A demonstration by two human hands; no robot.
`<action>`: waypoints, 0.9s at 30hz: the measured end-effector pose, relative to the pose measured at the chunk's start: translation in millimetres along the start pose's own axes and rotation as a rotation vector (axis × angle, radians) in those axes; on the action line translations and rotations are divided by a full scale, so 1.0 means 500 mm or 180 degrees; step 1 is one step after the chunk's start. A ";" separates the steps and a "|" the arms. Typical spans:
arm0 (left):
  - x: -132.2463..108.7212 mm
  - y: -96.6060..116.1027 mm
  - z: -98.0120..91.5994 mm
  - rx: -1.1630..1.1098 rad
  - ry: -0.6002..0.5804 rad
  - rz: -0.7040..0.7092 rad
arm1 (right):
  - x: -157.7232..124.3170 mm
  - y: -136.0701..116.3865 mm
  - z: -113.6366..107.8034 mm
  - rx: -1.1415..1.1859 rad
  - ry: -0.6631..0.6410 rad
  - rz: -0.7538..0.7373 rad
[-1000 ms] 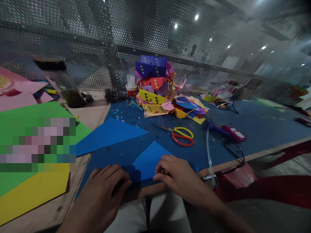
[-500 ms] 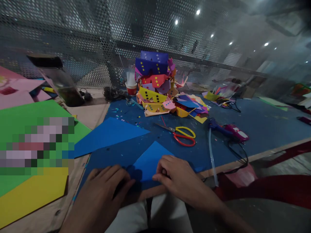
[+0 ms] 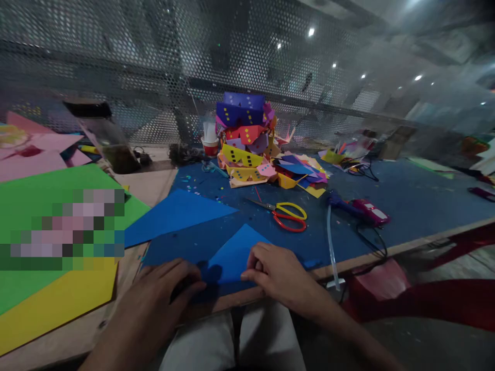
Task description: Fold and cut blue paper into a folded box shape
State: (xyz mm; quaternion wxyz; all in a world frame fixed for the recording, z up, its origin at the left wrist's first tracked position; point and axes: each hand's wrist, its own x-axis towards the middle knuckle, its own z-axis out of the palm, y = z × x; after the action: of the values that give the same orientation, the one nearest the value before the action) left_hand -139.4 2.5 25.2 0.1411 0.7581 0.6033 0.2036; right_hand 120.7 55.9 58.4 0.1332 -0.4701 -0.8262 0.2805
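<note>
At table edge (image 3: 235, 298) — left hand (image 3: 164, 291), right hand (image 3: 276, 274) half-curled by blue sheet (image 3: 236, 251) — grip hidden, cannot tell.

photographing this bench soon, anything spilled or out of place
Tiny coloured scraps lie scattered across the dark blue tabletop, untidy; a long, thin translucent stick juts past its brown front edge, perhaps easily knocked.

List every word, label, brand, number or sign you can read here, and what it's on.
None can be read.
Red cup: marking too small to make out.
Glue gun: pale patches, too blurred to tell if lettered.
Yellow cutout: dark squares, no letters.
Blue sheet by the right hand: no writing on the visible part.
</note>
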 end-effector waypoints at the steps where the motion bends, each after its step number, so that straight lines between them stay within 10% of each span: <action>1: 0.000 0.000 -0.005 -0.0006 -0.0018 -0.0022 | 0.000 0.001 0.000 0.0015 0.0001 0.0001; 18: 0.022 -0.029 -0.012 0.0581 -0.0063 -0.0253 | 0.001 0.004 0.001 0.0011 -0.0010 0.0036; 27: -0.003 -0.027 -0.019 0.0847 0.0883 0.0234 | 0.004 0.005 0.000 -0.0025 -0.0044 0.0021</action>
State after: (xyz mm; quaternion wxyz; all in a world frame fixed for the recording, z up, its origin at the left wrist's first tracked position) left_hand -155.8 4.1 26.9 -0.0524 0.7562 0.6104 0.2296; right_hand 121.6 58.6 57.0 0.1248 -0.4713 -0.8267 0.2809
